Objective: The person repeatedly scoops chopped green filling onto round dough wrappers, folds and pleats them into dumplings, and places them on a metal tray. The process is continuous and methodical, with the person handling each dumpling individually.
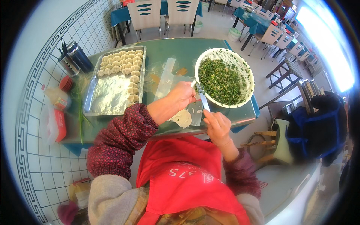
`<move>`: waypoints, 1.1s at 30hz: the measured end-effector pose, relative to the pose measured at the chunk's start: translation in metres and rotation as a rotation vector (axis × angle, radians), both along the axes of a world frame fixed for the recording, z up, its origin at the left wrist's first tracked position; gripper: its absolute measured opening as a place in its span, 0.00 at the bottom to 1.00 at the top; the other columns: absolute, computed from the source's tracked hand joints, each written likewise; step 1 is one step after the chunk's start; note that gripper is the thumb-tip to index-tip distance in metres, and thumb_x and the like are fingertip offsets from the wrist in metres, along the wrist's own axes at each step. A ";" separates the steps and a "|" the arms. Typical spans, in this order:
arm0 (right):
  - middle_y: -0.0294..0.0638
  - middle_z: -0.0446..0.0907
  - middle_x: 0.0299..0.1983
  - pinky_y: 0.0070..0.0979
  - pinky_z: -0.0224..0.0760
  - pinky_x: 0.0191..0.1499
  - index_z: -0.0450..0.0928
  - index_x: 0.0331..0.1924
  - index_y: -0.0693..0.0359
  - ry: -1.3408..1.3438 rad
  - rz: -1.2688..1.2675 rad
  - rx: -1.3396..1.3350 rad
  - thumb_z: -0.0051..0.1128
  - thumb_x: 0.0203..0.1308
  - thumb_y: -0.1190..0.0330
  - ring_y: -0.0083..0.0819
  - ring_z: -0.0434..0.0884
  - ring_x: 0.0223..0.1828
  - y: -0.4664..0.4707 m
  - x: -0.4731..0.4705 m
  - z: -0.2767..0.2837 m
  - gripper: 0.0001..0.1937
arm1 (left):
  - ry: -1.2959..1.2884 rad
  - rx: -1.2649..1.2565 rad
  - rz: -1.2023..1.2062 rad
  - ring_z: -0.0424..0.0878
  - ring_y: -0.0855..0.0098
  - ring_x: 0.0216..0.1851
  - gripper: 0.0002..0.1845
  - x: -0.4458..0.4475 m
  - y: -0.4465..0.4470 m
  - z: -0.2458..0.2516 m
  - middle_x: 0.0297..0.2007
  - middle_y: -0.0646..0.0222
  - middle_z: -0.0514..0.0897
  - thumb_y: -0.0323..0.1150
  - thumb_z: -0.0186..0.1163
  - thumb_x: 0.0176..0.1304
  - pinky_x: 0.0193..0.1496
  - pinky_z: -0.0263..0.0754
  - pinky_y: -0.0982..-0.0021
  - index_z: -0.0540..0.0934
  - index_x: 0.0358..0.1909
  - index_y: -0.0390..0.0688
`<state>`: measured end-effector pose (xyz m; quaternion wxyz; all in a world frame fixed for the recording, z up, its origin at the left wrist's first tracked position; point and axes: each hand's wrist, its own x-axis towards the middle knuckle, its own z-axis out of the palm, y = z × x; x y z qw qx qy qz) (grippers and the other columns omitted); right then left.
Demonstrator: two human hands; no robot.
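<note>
My left hand (184, 94) holds a dumpling wrapper (194, 85) with some chopped green filling on it, beside the rim of a white plastic colander (245, 63). In my right hand (218, 126) is a flat metal spatula (204, 101), its tip against the filling in the wrapper. Chopped greens (220, 80) lie in the colander. Flat dough wrappers (182, 118) rest near the table's front edge, beside and partly on a clear plastic bag (166, 76). To the left, a metal tray (86, 108) carries rows of folded dumplings (121, 62) and a floured area (111, 92).
Along the tiled wall stand a dark blue flask (80, 57), a metal utensil holder (68, 64), a plastic bottle (57, 98) and a red box (60, 123). Green stalks (80, 112) lie left of the tray. A stool (287, 73) stands at the right; chairs (144, 14) are beyond the table.
</note>
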<state>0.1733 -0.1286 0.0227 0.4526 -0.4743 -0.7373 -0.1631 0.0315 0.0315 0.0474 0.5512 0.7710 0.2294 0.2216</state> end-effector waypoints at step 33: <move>0.43 0.81 0.26 0.25 0.71 0.28 0.82 0.49 0.67 0.422 -0.044 -0.135 0.55 0.69 0.72 0.32 0.79 0.23 -0.010 0.011 0.003 0.10 | -0.147 -0.314 0.112 0.82 0.56 0.51 0.24 0.002 -0.015 -0.008 0.51 0.52 0.78 0.08 0.41 0.56 0.56 0.82 0.57 0.71 0.56 0.26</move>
